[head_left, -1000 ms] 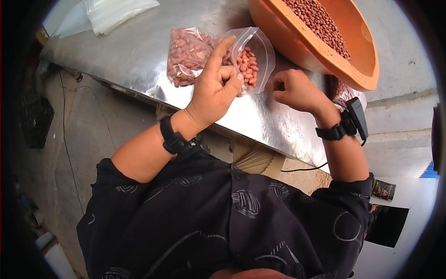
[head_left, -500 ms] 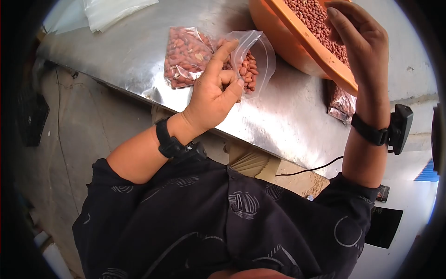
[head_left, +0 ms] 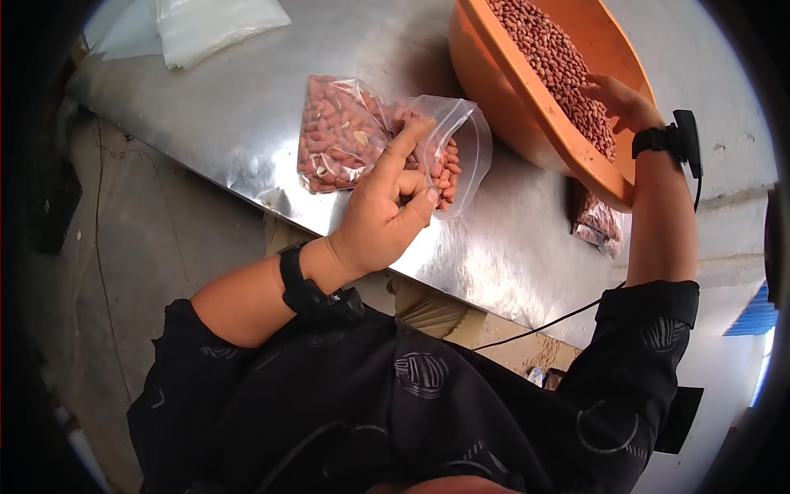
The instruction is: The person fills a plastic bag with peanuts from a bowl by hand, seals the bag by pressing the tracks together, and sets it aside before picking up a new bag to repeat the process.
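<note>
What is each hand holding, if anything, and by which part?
The left hand pinches the open plastic bag by its mouth edge. The right hand lies on the peanuts in the orange basin; whether it grips any cannot be told.

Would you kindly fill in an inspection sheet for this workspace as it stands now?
Surface: shiny metal table, carrying all the items.
Job's things: orange basin, tilted, holding loose peanuts; open bag, part filled with them.
Clutter: filled bag flat beside the open one; stack of empty bags at the far corner; third bag partly under the basin.
Hands: left hand pinches the open bag's rim; right hand lies on the peanuts in the basin, fingers spread.
Cables: black cable below the table edge; wrist device on the right wrist.
Surroundings: concrete floor; dark crate at left.
</note>
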The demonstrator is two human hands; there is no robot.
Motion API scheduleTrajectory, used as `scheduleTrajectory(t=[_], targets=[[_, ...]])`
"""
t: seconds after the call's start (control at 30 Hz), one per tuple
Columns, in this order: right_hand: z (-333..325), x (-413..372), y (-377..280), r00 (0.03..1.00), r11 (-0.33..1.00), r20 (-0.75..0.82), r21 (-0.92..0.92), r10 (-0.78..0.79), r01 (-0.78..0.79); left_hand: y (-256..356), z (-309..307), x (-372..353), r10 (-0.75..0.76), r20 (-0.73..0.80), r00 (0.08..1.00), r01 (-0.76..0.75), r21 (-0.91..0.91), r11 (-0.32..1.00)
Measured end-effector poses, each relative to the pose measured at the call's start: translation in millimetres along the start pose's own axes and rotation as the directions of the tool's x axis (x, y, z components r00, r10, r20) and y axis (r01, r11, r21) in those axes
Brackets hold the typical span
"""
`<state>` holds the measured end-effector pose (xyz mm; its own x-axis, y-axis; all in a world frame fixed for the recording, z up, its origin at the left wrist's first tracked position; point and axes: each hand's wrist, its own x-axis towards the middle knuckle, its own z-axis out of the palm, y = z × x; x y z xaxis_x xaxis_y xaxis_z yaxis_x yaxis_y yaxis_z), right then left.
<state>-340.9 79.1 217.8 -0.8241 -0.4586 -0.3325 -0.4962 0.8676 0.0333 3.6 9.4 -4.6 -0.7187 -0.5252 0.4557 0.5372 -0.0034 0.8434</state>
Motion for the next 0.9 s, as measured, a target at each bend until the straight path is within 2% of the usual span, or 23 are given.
scheduleTrajectory(t=[0.07,0.17,0.3,0.43,0.47,0.6,0.7,0.8,0.9], targets=[[2,2,14,0.992,0.993,0.047,0.01,0.116,-0.116,0,0,1,0.002,0.003,1.0,-0.002,0.001,1.0],[13,14,31,0.992,0.991,0.094,0.101,0.082,-0.091,2,3,0,0.007,0.006,1.0,-0.006,-0.043,0.999],[31,12,8,0.986,0.94,0.148,0.341,-0.082,0.027,-2,1,-2,0.038,0.01,0.999,-0.037,-0.008,0.999],[49,0,-23,0.869,0.882,0.318,0.407,-0.38,0.237,-2,0,-1,0.04,-0.003,0.999,-0.04,-0.029,0.999],[49,-7,-30,0.892,0.903,0.297,0.368,-0.34,0.222,-2,0,-1,0.026,-0.003,1.0,-0.026,-0.044,0.999],[58,-17,-30,0.805,0.785,0.203,0.445,-0.558,0.432,-1,0,-1,0.013,-0.004,1.0,-0.014,-0.054,0.998],[55,-12,-28,0.796,0.796,0.015,0.032,-0.606,0.605,-3,-2,-1,0.029,-0.004,1.0,-0.03,-0.023,0.999],[40,-37,-35,0.892,0.89,-0.057,0.065,-0.448,0.451,-5,-2,0,0.041,-0.011,0.999,-0.041,-0.016,0.999],[34,-60,-31,0.854,0.81,-0.17,0.273,-0.491,0.52,-5,-1,-2,0.049,-0.014,0.999,-0.05,-0.023,0.998]])
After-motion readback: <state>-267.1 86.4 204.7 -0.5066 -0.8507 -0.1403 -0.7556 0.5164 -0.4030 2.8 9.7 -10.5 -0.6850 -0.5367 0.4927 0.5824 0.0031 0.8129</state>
